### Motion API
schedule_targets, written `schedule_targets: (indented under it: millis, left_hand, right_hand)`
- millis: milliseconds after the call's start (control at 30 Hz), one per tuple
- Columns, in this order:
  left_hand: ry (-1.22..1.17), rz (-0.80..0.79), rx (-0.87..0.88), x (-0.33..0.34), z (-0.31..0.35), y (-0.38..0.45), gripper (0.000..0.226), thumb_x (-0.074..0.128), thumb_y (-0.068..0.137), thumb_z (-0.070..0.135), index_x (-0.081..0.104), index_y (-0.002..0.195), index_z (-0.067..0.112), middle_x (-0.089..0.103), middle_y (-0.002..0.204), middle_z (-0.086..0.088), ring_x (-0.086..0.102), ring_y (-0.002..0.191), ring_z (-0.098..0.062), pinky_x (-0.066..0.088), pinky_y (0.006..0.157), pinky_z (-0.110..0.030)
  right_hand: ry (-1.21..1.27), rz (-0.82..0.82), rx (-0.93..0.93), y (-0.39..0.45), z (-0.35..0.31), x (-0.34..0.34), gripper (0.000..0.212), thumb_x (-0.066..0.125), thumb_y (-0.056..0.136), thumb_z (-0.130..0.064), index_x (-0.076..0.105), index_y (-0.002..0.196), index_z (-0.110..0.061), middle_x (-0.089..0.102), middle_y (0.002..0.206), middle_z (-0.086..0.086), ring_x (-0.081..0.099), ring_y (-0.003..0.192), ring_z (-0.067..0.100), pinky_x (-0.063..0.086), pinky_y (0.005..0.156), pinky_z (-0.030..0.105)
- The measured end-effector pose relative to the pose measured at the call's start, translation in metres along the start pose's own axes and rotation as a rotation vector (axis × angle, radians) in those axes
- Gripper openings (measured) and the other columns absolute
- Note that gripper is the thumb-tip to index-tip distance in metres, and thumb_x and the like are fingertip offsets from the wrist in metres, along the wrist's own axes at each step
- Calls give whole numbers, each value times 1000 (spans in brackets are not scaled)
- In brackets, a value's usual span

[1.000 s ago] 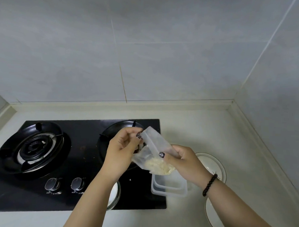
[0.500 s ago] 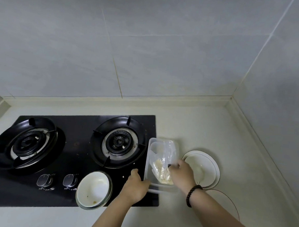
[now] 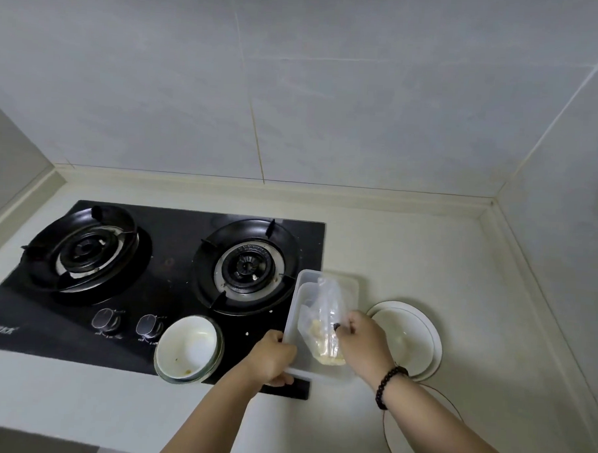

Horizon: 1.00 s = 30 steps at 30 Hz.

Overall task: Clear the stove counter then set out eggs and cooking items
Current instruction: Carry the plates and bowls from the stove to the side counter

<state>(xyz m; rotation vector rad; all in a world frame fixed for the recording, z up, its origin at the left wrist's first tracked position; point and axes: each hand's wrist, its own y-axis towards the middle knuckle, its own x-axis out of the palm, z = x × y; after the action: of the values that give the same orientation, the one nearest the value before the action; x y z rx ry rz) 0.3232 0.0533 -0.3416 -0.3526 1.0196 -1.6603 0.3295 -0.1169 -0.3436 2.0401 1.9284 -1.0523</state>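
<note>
My left hand [image 3: 272,357] grips the near left corner of the clear tub [image 3: 324,325], which sits half on the stove [image 3: 171,289] and half on the counter [image 3: 409,258]. My right hand [image 3: 363,338] pinches a clear bag [image 3: 324,316] lying in the tub, with pale yellowish bits of food at its lower end. A white bowl [image 3: 187,348], with small crumbs inside, stands on the stove by the knobs [image 3: 127,323]. A white plate [image 3: 409,337] lies just right of the tub; another plate [image 3: 418,433] shows under my right forearm. Grey tiled walls meet in a corner behind the pale counter.
</note>
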Motion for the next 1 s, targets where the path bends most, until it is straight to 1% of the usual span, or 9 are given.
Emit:
schedule_targets:
  millis: [200, 333, 433, 567, 633, 767, 900, 967, 1000]
  left_hand:
    - [-202, -109, -67, -11, -12, -25, 17, 46, 54, 12, 49, 70, 9, 57, 56, -9, 61, 53, -23, 46, 55, -25]
    - [-348, -111, -2, -16, -26, -48, 11, 49, 48, 14, 48, 58, 10, 51, 53, -9, 53, 55, -24, 40, 51, -24]
    - [-450, -80, 72, -27, -39, -77, 3, 51, 47, 13, 49, 49, 13, 48, 55, -7, 52, 52, -24, 38, 50, -24]
    - [-542, -14, 168, -58, -70, -121, 14, 55, 47, 14, 54, 60, 10, 51, 61, -6, 51, 53, -21, 40, 52, -24]
    - [-595, 45, 206, -77, -93, -144, 24, 56, 48, 13, 59, 71, 9, 54, 63, -4, 53, 53, -19, 40, 52, -24]
    - [-677, 187, 260, -110, -150, -187, 39, 58, 51, 17, 61, 88, 7, 58, 69, -3, 54, 56, -17, 43, 58, -26]
    - [-822, 354, 278, -140, -220, -231, 33, 57, 52, 19, 57, 82, 5, 58, 64, 2, 51, 53, -19, 43, 61, -31]
    - [-887, 428, 281, -157, -261, -259, 36, 60, 50, 21, 56, 82, 6, 55, 63, -1, 49, 51, -18, 42, 60, -30]
    - [-898, 442, 280, -161, -271, -266, 40, 62, 49, 23, 58, 85, 6, 54, 64, -3, 49, 52, -18, 42, 60, -30]
  right_hand:
    - [10, -22, -112, -17, -11, -5, 27, 53, 88, -13, 37, 66, -11, 39, 58, -3, 34, 54, 13, 28, 49, 24]
    - [15, 1, -207, -34, -28, -13, 25, 54, 88, -11, 41, 70, -1, 39, 59, -2, 33, 55, 12, 27, 48, 22]
    - [84, -29, -247, -53, -49, -15, 22, 56, 88, -14, 49, 76, 2, 43, 60, 3, 37, 57, 12, 31, 55, 28]
    - [119, -106, -320, -87, -86, -1, 23, 58, 89, -19, 56, 88, 5, 60, 80, 24, 49, 62, 27, 38, 62, 31]
    - [126, -179, -362, -110, -108, 16, 25, 58, 89, -20, 55, 90, 5, 60, 88, 29, 49, 62, 25, 40, 62, 33]
    - [88, -330, -462, -169, -153, 66, 5, 58, 91, -16, 61, 88, -14, 68, 88, 17, 54, 62, 21, 46, 62, 33]
    - [24, -423, -551, -231, -186, 137, 14, 61, 90, -17, 56, 91, -30, 69, 85, 8, 65, 75, 24, 54, 74, 42]
    - [-24, -454, -601, -262, -197, 178, 20, 63, 89, -22, 58, 108, -27, 68, 98, -2, 67, 84, 13, 57, 75, 30]
    - [-57, -431, -647, -268, -198, 187, 29, 64, 89, -24, 56, 116, -27, 64, 104, -9, 64, 87, 5, 53, 74, 16]
